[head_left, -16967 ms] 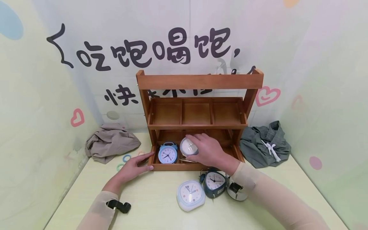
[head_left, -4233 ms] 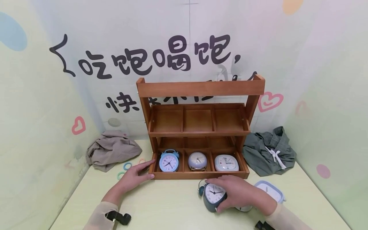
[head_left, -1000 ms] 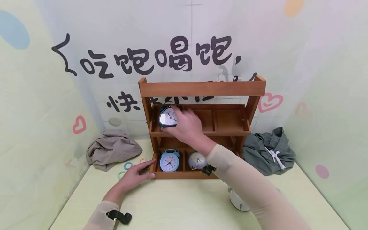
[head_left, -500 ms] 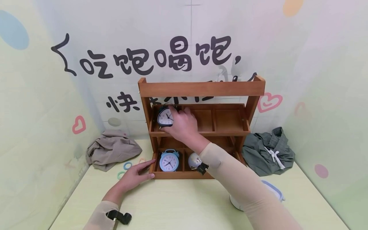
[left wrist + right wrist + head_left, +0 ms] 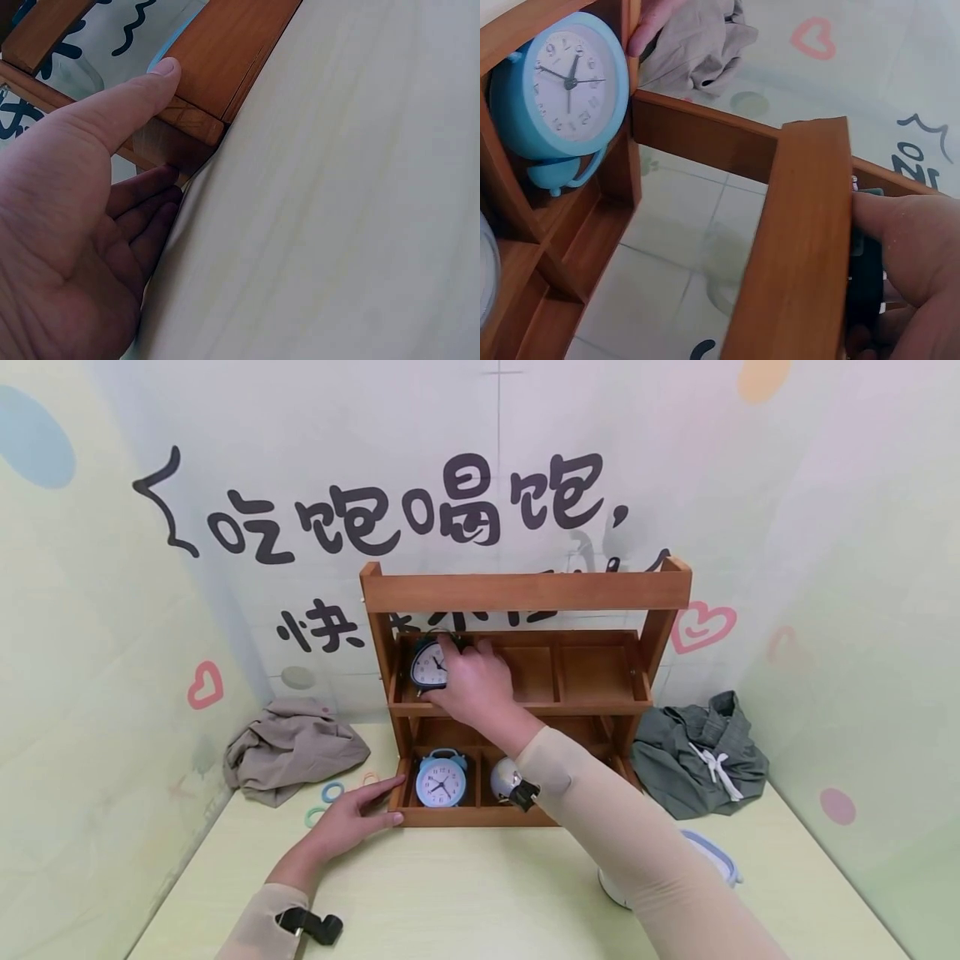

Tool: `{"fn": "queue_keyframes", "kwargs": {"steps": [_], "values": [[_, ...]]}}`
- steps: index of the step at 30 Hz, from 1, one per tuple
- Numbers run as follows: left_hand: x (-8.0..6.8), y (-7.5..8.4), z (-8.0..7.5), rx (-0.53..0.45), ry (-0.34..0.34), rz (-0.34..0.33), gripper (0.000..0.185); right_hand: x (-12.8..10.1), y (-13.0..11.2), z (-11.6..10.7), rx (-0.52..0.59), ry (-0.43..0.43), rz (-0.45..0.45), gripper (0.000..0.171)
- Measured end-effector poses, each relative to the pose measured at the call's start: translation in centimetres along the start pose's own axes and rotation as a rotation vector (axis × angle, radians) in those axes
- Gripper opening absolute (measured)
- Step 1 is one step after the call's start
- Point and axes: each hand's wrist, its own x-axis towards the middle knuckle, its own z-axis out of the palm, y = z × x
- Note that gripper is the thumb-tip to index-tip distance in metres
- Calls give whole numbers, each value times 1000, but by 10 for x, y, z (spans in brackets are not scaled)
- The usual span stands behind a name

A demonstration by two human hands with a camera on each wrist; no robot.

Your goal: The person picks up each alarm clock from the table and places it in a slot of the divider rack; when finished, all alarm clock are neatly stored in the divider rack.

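Observation:
My right hand [image 5: 480, 685] holds a dark, rounded-triangle alarm clock [image 5: 429, 667] by its right side, in the upper tier's left compartment of a brown wooden rack [image 5: 525, 593]. In the right wrist view, a front board hides most of this dark clock [image 5: 864, 289]. My left hand [image 5: 347, 828] grips the rack's lower left front corner, its thumb [image 5: 142, 97] on the front board and its fingers at the side. Below, a light-blue twin-bell clock [image 5: 441, 782] stands in the left compartment. A small round clock [image 5: 504, 777] sits in the middle one, partly covered by my right wrist.
On the table at right lie a white clock [image 5: 613, 890] and a blue-rimmed item [image 5: 712, 855], both partly behind my right arm. Grey-brown cloth [image 5: 296, 750] and dark green cloth [image 5: 697, 756] flank the rack. Coloured rings [image 5: 332, 792] lie near my left hand.
Over the last seconds, my right hand has carried the dark clock from the table to the upper left compartment, then shifted slightly left and settled it lower. My left hand has stayed put.

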Motion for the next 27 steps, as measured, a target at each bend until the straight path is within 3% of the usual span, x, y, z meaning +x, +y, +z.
{"fn": "queue_keyframes", "kwargs": {"steps": [9, 27], "values": [[1, 0, 0, 6, -3, -9, 71, 4, -5, -12, 70, -134, 54, 103], [-1, 1, 0, -4, 2, 5, 69, 4, -5, -26, 115, -277, 74, 102]]}}
